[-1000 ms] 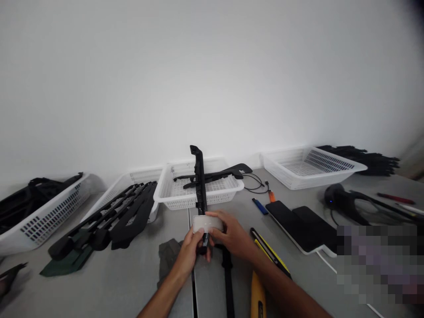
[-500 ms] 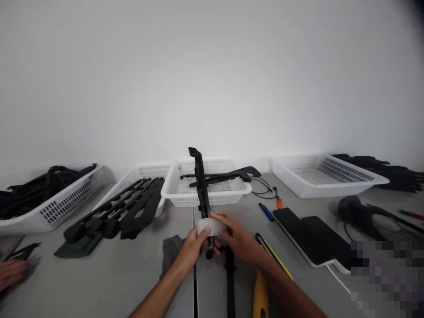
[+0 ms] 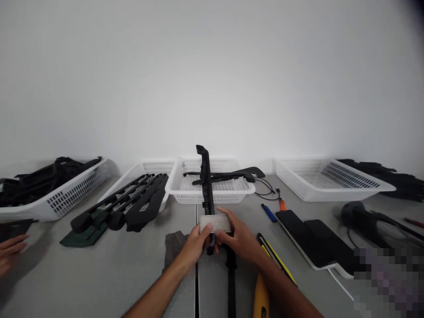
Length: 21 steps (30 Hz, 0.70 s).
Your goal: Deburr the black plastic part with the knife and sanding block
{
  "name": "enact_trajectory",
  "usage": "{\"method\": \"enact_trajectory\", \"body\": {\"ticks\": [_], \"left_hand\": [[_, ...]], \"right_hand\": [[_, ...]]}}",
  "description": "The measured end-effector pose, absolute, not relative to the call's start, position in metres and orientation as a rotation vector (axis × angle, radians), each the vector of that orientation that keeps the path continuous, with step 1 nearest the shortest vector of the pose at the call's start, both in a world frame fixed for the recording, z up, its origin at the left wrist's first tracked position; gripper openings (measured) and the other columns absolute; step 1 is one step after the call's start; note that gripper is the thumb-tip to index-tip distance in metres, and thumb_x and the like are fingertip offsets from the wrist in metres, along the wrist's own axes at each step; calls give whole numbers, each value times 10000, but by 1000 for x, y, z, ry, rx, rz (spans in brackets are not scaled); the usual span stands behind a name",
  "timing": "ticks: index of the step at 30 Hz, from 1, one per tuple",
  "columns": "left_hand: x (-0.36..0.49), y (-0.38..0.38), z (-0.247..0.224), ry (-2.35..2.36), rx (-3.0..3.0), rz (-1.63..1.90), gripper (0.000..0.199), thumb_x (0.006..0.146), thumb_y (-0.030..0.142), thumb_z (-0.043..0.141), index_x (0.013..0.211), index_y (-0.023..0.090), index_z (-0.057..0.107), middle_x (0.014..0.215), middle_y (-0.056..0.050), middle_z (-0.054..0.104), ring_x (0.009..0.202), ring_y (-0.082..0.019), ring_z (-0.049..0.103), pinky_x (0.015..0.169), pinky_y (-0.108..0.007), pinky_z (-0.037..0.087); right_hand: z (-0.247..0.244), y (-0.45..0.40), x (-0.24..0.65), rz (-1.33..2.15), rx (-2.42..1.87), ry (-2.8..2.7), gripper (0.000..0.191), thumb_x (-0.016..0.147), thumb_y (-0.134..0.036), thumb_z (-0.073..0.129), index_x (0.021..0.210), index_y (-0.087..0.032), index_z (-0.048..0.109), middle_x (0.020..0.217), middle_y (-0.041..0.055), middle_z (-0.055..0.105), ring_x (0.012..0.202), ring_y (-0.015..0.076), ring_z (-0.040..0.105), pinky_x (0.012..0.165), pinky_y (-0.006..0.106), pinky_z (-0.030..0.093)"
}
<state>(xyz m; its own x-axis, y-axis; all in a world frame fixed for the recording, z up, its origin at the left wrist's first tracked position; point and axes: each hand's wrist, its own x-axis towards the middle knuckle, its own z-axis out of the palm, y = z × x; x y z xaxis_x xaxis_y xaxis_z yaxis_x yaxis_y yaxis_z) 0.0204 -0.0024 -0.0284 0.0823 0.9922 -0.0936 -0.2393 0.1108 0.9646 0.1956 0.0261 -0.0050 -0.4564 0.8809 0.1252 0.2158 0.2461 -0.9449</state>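
Observation:
A long black plastic part stands up from between my hands, its bent top end above a white basket. Across its lower end lies a small pale, flat rectangular piece. My left hand is closed on this pale piece, thumb on its lower left corner. My right hand pinches the right side of the same piece, index finger along its upper edge and thumb below. Fingers behind the black part are partly hidden.
Behind the hands a white basket holds black parts. More black parts lie at the left. To the right are a blue tool, phones, a yellow-handled tool and another basket. A co-worker's hand is far left.
The view has shifted slightly, so most things sit a little further right. My right thumb has moved down to the pale piece's lower edge. The co-worker's hand has risen with a dark part.

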Motion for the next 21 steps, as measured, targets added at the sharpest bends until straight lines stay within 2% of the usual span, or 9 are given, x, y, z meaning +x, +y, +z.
{"method": "enact_trajectory", "body": {"ticks": [5,9,15,18,21], "left_hand": [[20,-3,-30,1032,977,1194,539,791,698,709,841,164,659,604,-15,709,485,-157,612,523,-275,464],[19,-3,-30,1036,984,1186,538,802,695,702,840,160,660,608,-20,718,477,-148,608,514,-264,454],[19,-5,-27,1020,995,1168,549,821,699,683,866,152,656,609,-37,730,475,-147,617,501,-252,441],[19,-5,-28,1008,989,1165,572,810,707,688,903,142,663,613,-39,734,471,-152,623,499,-254,451],[19,-4,-30,998,970,1171,572,808,706,687,917,145,665,617,-34,733,464,-156,618,494,-262,464]], "right_hand": [[-9,26,191,1307,-947,-1834,531,958,-312,566,1466,-226,439,778,-24,693,753,212,675,771,365,532],[-13,28,192,1300,-961,-1811,548,959,-279,535,1494,-218,435,793,-16,695,778,211,660,786,360,510],[-19,29,196,1412,-908,-1739,626,947,-234,434,1568,-192,367,745,-37,619,705,179,582,691,318,456],[-17,30,198,1378,-941,-1704,619,957,-276,452,1568,-197,393,736,-43,580,684,173,558,684,317,452],[-11,29,196,1391,-912,-1716,648,965,-359,547,1572,-208,379,804,-27,644,727,186,618,757,350,500]]}}
